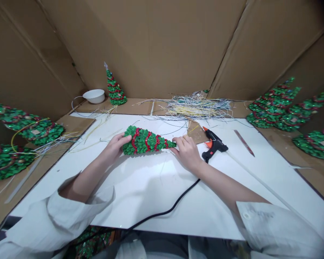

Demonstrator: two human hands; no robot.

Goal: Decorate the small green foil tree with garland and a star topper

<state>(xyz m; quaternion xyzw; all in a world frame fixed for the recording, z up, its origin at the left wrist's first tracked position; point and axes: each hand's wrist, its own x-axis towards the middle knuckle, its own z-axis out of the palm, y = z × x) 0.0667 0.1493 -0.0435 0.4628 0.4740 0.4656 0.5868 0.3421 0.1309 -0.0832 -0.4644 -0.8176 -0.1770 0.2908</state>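
Note:
A small artificial Christmas tree (pixel 148 141), green with red garland bands, lies sideways just above the white tabletop, its tip to the right. My left hand (pixel 115 146) grips its wide base, thumb on the near-top side. At the narrow tip, the fingers of my right hand (pixel 187 151) are pinched; what lies between the fingertips is partly hidden. Right of that hand rests a black glue gun (pixel 216 144) with an orange nozzle and trigger, a clear stick running out of its back. Under its nozzle is a piece of brown cardboard (pixel 196 132).
Bundled coloured wires (pixel 197 107) lie along the back edge. A white bowl (pixel 94 96) and a decorated tree (pixel 115 88) stand back left. More trees crowd the left (pixel 29 124) and right (pixel 272 104) sides. A black cable (pixel 175 205) crosses the front; a flat blade-like strip (pixel 244 143) lies right.

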